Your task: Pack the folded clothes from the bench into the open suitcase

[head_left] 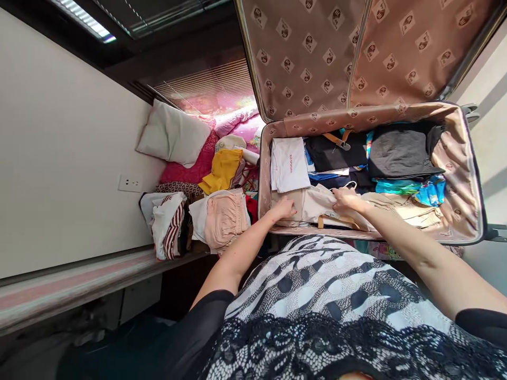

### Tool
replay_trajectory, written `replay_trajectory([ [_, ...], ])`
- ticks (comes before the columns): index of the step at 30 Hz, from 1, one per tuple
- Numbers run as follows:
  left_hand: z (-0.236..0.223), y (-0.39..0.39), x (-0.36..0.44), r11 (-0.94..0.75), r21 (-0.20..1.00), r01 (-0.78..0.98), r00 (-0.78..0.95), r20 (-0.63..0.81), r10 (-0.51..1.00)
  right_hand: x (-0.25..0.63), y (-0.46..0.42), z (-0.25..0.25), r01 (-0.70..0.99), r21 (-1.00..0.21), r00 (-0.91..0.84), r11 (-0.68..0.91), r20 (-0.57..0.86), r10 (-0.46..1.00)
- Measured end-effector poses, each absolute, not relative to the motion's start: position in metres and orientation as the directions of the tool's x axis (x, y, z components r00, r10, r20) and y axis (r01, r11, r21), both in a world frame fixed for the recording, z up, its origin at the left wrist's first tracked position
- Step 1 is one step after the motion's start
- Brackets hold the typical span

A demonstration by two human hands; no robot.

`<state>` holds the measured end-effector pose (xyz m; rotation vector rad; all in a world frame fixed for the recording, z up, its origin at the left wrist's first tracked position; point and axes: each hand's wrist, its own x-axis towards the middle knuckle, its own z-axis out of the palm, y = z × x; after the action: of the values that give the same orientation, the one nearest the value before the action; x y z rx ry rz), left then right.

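White wall (67, 132) bore 1 electrical outlet (130, 183) | open suitcase (461, 174) held folded clothes (400, 150) | cream garment (317, 202) lay along its near side | right hand (346, 200) reached down, pinching it; left hand (285, 208) curled nearby, grip indeterminable.

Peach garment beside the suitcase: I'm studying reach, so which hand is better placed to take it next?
Probably the left hand: it is nearer the peach garment, while the right hand is farther along the suitcase, at the cream cloth.

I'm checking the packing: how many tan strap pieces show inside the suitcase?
2 visible: a buckled strap over black clothing at the back, and a strap piece by the suitcase's front rim, near the right hand. Others may be hidden.
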<state>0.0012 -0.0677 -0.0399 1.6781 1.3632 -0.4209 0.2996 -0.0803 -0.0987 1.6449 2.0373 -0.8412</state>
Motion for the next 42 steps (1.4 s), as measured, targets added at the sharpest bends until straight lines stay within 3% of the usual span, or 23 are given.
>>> replay_trajectory([
  [5, -0.047, -0.071, -0.010, -0.062, 0.389, 0.919, 0.353, -0.744, 0.568, 0.300, -0.088, -0.097, 0.957, -0.269, -0.260, 0.108, -0.628, 0.733],
  [11, -0.052, -0.080, -0.014, -0.120, 0.393, 0.912, 0.387, -0.722, 0.574, 0.296, -0.101, -0.084, 0.923, -0.369, -0.219, -0.105, -0.731, 0.646],
  [17, -0.050, -0.087, -0.023, -0.136, 0.410, 0.902, 0.412, -0.720, 0.559, 0.300, -0.101, -0.051, 0.877, -0.473, -0.283, -0.085, -0.653, 0.703],
  [22, -0.047, -0.087, -0.033, -0.092, 0.457, 0.885, 0.427, -0.716, 0.552, 0.341, -0.088, -0.009, 0.554, -0.729, -0.188, -0.402, -0.580, 0.793],
  [25, -0.046, -0.089, -0.042, -0.002, 0.572, 0.820, 0.457, -0.654, 0.603, 0.367, -0.082, 0.022, 0.309, -0.808, -0.079, -0.501, -0.547, 0.833],
  [28, -0.042, -0.093, -0.052, 0.126, 0.714, 0.688, 0.450, -0.557, 0.698, 0.377, -0.076, 0.054, 0.058, -0.870, 0.000, -0.490, -0.491, 0.871],
  [31, -0.031, -0.097, -0.063, 0.264, 0.811, 0.521, 0.395, -0.504, 0.768, 0.367, -0.070, 0.076, -0.054, -0.907, 0.004, -0.417, -0.417, 0.909],
  [34, -0.019, -0.099, -0.066, 0.460, 0.857, 0.234, 0.342, -0.515, 0.786, 0.342, -0.063, 0.085, -0.125, -0.911, -0.053, -0.394, -0.390, 0.919],
  [38, -0.010, -0.099, -0.040, 0.646, 0.721, -0.249, 0.354, -0.553, 0.754, 0.289, -0.060, 0.072, -0.221, -0.870, -0.131, -0.441, -0.422, 0.897],
  [42, -0.010, -0.090, 0.004, 0.740, 0.489, -0.462, 0.463, -0.579, 0.671, 0.226, -0.071, 0.046, -0.256, -0.820, -0.141, -0.512, -0.492, 0.859],
])
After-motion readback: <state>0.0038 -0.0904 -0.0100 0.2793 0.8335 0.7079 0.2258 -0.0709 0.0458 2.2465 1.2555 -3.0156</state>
